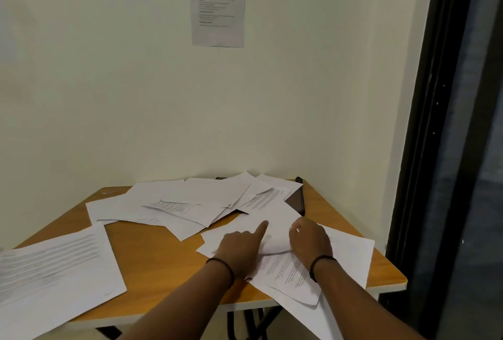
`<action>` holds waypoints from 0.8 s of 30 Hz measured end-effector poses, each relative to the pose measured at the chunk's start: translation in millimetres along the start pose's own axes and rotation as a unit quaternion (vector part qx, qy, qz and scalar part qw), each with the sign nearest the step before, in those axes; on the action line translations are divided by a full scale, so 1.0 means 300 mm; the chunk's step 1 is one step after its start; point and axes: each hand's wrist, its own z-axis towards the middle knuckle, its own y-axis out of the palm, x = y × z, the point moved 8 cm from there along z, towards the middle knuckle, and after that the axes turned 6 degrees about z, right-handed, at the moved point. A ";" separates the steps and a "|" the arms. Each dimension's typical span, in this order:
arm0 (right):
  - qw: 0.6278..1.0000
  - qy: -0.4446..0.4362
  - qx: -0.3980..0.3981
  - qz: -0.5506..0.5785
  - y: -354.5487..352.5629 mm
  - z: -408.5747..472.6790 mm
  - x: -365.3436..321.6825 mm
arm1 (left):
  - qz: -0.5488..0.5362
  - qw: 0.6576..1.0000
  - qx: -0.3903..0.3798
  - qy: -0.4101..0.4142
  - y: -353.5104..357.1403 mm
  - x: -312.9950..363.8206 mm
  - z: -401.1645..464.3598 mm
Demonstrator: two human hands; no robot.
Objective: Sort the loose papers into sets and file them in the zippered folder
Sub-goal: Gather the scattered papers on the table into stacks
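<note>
A person's left hand (pixel 239 247) pins a sheet (pixel 275 226) with its forefinger, seemingly to steady it, while the right hand (pixel 309 239) grips its edge. Loose papers (pixel 190 201) half-cover the dark folder (pixel 296 201).

White papers (pixel 190 198) carry grey printed lines; table (pixel 152 252) is orange-brown; folder (pixel 296 201) is dark; wristbands (pixel 221 265) are black.

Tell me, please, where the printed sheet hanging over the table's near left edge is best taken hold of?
Grip the printed sheet at its near overhanging part, coming from the front, below the edge of the table. That part juts past the tabletop, so a thumb can go on top and fingers underneath without prying at a flat sheet. It lies apart from the other papers, so nothing should drag along.
</note>
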 end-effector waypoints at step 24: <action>0.931 -0.024 -0.004 0.365 0.028 0.031 -0.180 | -0.329 0.885 0.195 -0.265 -0.113 -0.417 -0.069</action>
